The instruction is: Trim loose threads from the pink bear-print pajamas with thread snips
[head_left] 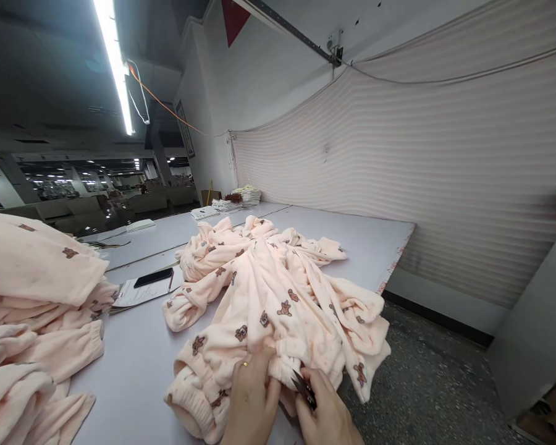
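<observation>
A heap of pale pink fleece garments [269, 290] printed with small brown bears lies on the white table [139, 352]. My left hand [250, 402], with a ring on one finger, pinches the elastic waistband edge of the nearest garment at the table's front. My right hand [327, 414] is closed on small dark thread snips [303, 388], whose blades point at the waistband just beside my left fingers.
A stack of folded pink garments [32, 321] fills the left. A black phone [154, 277] lies on papers behind it. White folded stacks [248, 196] sit at the table's far end. A striped curtain [445, 167] hangs on the right, with a grey cabinet [537, 327] beside it.
</observation>
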Demonstrator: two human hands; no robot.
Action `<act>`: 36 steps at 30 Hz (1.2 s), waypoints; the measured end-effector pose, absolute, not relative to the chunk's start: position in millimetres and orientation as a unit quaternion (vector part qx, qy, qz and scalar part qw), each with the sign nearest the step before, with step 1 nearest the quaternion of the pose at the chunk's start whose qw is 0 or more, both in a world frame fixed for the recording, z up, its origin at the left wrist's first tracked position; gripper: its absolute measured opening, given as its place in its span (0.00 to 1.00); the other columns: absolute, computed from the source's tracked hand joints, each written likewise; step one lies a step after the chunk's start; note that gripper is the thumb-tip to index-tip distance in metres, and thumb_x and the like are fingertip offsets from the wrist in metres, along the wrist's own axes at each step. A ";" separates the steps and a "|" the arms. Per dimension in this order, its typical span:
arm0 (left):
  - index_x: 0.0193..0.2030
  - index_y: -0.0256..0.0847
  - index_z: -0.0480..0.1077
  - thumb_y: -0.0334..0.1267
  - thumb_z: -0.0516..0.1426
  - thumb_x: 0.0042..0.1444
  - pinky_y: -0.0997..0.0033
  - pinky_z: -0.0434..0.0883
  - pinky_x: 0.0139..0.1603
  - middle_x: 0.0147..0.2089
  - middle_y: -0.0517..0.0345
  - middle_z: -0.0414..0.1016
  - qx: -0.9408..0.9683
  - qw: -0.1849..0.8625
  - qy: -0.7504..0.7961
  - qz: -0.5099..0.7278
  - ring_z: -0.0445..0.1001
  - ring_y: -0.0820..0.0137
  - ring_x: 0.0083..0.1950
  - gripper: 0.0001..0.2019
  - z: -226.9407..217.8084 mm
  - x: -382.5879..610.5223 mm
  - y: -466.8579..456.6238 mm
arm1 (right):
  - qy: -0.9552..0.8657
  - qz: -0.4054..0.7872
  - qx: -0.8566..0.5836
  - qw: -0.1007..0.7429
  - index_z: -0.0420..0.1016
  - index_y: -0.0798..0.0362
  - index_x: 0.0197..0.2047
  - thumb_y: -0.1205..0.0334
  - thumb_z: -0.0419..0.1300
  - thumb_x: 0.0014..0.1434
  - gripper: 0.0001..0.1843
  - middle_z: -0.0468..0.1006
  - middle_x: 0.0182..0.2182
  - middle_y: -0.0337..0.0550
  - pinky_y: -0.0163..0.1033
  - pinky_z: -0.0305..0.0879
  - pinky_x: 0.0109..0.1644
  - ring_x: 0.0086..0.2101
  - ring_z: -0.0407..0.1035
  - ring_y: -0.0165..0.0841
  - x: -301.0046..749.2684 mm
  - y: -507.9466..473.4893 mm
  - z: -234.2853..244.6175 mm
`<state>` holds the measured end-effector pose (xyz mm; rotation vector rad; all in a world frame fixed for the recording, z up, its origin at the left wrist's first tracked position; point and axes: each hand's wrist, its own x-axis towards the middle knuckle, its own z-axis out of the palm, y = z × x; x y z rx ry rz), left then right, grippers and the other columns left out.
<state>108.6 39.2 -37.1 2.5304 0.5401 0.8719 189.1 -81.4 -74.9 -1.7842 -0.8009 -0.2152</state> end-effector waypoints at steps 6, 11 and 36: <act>0.39 0.44 0.69 0.39 0.51 0.57 0.68 0.65 0.42 0.38 0.57 0.74 0.783 0.481 0.218 0.328 0.71 0.64 0.39 0.07 -10.9 97.7 26.7 | -0.378 -0.063 -0.742 0.551 0.72 0.44 0.43 0.52 0.56 0.55 0.13 0.77 0.36 0.39 0.30 0.71 0.32 0.32 0.75 0.32 187.6 -94.3 -65.9; 0.39 0.46 0.66 0.44 0.56 0.53 0.74 0.64 0.35 0.28 0.65 0.70 0.606 0.697 0.250 0.292 0.67 0.68 0.32 0.09 -12.7 97.8 22.8 | -0.381 -0.095 -0.732 0.557 0.72 0.45 0.51 0.52 0.52 0.62 0.17 0.77 0.38 0.43 0.26 0.66 0.20 0.35 0.76 0.33 181.6 -96.1 -62.5; 0.39 0.45 0.66 0.41 0.65 0.42 0.74 0.63 0.35 0.30 0.65 0.70 0.423 0.839 0.223 0.260 0.66 0.76 0.29 0.17 -25.1 96.6 23.9 | -0.431 -0.137 -0.630 0.632 0.77 0.49 0.45 0.61 0.54 0.62 0.12 0.79 0.36 0.45 0.32 0.72 0.39 0.36 0.75 0.34 184.0 -79.8 -50.1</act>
